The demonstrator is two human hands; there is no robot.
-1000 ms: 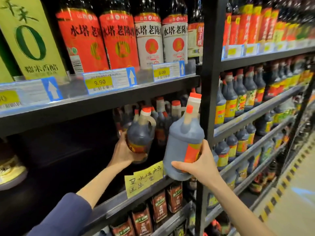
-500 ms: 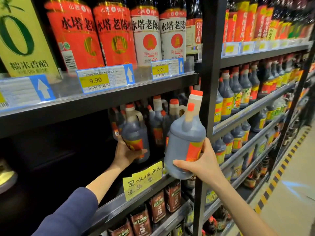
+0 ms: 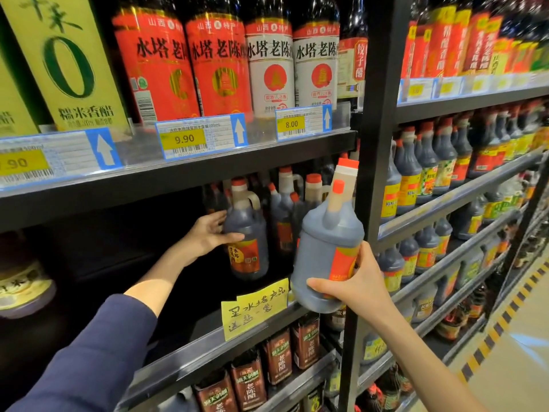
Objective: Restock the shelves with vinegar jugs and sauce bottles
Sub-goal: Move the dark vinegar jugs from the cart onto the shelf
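My left hand (image 3: 209, 233) reaches into the middle shelf and wraps around the side of a dark vinegar jug (image 3: 246, 236) with a red cap and orange label, which stands upright on the shelf (image 3: 208, 346). Behind it stand several more jugs (image 3: 285, 209). My right hand (image 3: 353, 283) holds a second dark vinegar jug (image 3: 326, 248) by its lower body, upright, in front of the shelf edge beside the black upright post (image 3: 377, 144).
Tall vinegar bottles (image 3: 219, 63) fill the shelf above, with price tags (image 3: 202, 136) on its edge. A yellow handwritten note (image 3: 255, 307) hangs on the middle shelf's lip. The shelf's left part is dark. Sauce bottles (image 3: 427, 165) fill the right bay. Floor tape (image 3: 505, 322) marks the aisle.
My left hand has pushed its jug deeper and set it upright on the shelf among the others. The right hand's jug has stayed about where it was.
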